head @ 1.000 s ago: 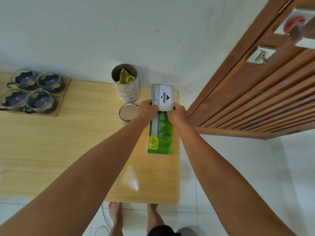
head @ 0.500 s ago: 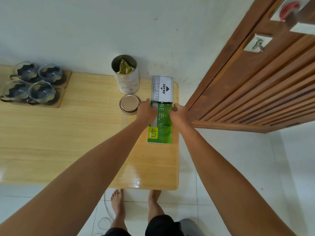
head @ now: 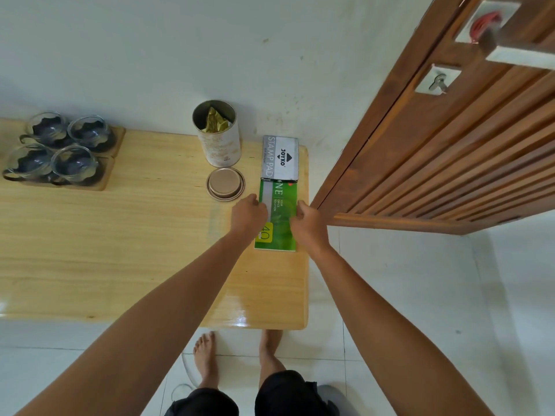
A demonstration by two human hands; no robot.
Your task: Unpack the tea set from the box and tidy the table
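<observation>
Several glass tea cups (head: pixel 61 147) stand on wooden coasters (head: pixel 109 175) at the table's far left. By the wall an open white tea tin (head: pixel 220 145) holds a gold pouch, and its round lid (head: pixel 225 184) lies just in front. A grey stamp pad box (head: pixel 280 157) sits at the far right corner, end to end with a green notebook (head: pixel 280 202). My left hand (head: pixel 249 216) grips the notebook's left edge with curled fingers. My right hand (head: pixel 306 220) grips its right edge, thumb on the cover.
The light wooden table (head: pixel 120 250) runs along a white wall. A slatted wooden door (head: pixel 435 175) stands open right beside the table's right end. My bare feet are on the white tiled floor below the near edge.
Both hands have left the stamp pad box and slid back towards me along the green notebook, now at its sides. The box stays against the notebook's far end.
</observation>
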